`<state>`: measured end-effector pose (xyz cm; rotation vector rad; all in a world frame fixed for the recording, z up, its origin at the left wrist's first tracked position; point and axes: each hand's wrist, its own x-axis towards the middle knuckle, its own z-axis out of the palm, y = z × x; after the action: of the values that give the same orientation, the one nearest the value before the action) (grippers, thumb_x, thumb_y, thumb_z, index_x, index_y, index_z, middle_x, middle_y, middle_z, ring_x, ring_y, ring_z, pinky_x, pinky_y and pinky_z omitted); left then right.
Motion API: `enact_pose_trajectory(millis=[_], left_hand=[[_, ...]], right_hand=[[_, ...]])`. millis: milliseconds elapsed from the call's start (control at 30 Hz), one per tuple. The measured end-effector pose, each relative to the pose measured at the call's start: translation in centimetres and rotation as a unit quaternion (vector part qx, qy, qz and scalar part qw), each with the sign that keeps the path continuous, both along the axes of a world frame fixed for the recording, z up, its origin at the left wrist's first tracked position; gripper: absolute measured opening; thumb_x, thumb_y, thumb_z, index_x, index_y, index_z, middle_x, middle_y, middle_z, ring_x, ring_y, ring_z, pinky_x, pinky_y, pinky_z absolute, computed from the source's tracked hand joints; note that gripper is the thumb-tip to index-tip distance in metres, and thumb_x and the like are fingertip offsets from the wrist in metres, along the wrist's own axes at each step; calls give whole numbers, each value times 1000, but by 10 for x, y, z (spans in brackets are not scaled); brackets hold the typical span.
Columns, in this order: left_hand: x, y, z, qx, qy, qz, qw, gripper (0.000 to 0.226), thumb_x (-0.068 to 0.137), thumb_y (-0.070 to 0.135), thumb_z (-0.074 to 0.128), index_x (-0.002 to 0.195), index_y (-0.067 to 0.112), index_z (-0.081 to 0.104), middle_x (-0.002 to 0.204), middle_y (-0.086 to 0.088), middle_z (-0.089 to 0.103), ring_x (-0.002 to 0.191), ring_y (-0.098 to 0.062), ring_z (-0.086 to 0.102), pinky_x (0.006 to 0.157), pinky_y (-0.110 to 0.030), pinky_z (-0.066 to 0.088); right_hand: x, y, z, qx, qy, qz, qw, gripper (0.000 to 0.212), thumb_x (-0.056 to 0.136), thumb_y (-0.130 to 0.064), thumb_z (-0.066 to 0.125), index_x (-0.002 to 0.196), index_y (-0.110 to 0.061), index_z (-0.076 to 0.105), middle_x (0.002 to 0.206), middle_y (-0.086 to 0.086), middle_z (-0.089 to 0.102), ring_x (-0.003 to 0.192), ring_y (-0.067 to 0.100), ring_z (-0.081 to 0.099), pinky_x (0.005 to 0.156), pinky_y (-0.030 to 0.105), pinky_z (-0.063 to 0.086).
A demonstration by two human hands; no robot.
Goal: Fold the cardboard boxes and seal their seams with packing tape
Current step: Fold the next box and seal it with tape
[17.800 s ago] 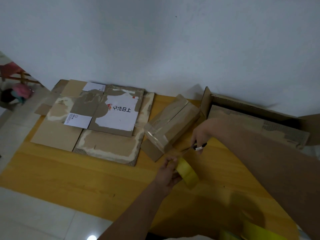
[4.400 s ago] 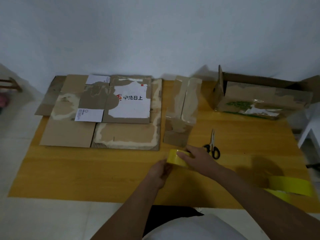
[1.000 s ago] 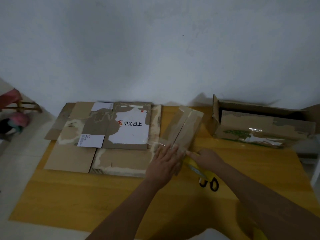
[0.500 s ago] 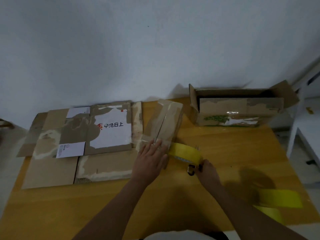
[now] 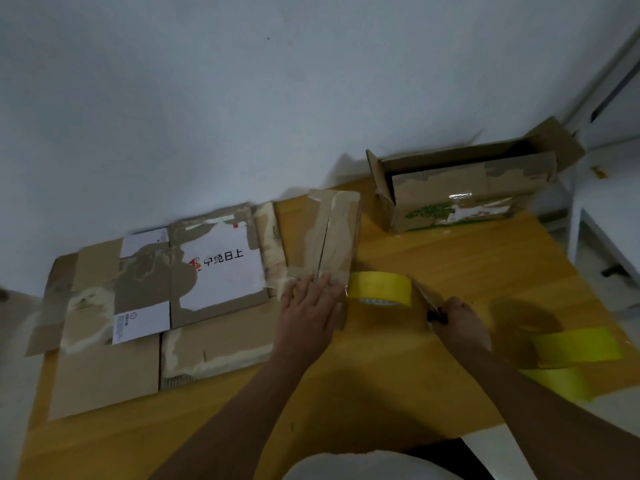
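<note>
Head view shows us one small folded cardboard box [image 5: 327, 237] standing on the desk [image 5: 398, 375], between a spread of flattened cardboard [image 5: 156, 299] on its left and a larger open-topped box [image 5: 464, 195] well apart at the back right.

We note the left hand [image 5: 308, 306] lying flat on the near end of the small box, fingers straight and pressing down. A yellow tape roll [image 5: 379, 288] sits just beside that end, touching or nearly touching it; a clear strip appears to run from roll to box, though blur keeps us from confirming it. The right hand [image 5: 457, 318] has its fingers curled round the dark handles of a pair of scissors [image 5: 420, 292], blades pointing toward the roll. Whether the blades are parted, we cannot tell.

We judge the step in hand to be cutting the tape after laying it along the box's centre seam. The next move calls for the blades to meet the strip between roll and box edge, while the left hand keeps the laid tape pinned so it does not lift. Two further yellow rolls [image 5: 575, 348] lie at the desk's right edge.
</note>
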<state>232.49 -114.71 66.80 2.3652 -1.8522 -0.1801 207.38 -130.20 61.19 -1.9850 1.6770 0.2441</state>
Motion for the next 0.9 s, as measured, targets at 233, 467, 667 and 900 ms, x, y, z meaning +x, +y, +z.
enact_pose_trajectory(millis=[233, 467, 667, 900], left_hand=[[-6, -2, 1, -20, -7, 14, 1000, 46, 105, 46, 20, 141, 30, 45, 149, 1, 47, 141, -25, 39, 112, -49, 31], [-19, -8, 2, -51, -18, 78, 996, 44, 104, 44, 23, 134, 32, 52, 144, 7, 53, 137, -18, 45, 111, -45, 26], [-31, -19, 2, -95, 44, 203, 974, 37, 102, 35, 27, 117, 31, 60, 130, 15, 62, 132, -6, 48, 111, -51, 26], [-38, -3, -6, -224, 127, 281, 925, 26, 95, 13, 43, 103, 23, 66, 124, 6, 65, 120, -15, 57, 99, -44, 42]], right_hand=[[-8, -37, 37, 15, -205, -117, 972, 33, 98, -26, 59, 126, -10, 53, 107, 14, 68, 77, 26, 59, 56, 33, 44], [73, -65, 112, -4, -354, 207, 912, 30, 90, -25, 68, 118, -26, 60, 102, -2, 57, 86, 15, 57, 70, 33, 52], [141, -63, 115, -18, -223, 435, 872, 41, 87, -31, 67, 125, -25, 54, 114, 3, 44, 109, 23, 45, 81, 28, 37], [158, -69, 101, -34, -139, 550, 823, 48, 86, -25, 68, 130, -24, 49, 123, 4, 42, 121, 23, 37, 90, 29, 38]])
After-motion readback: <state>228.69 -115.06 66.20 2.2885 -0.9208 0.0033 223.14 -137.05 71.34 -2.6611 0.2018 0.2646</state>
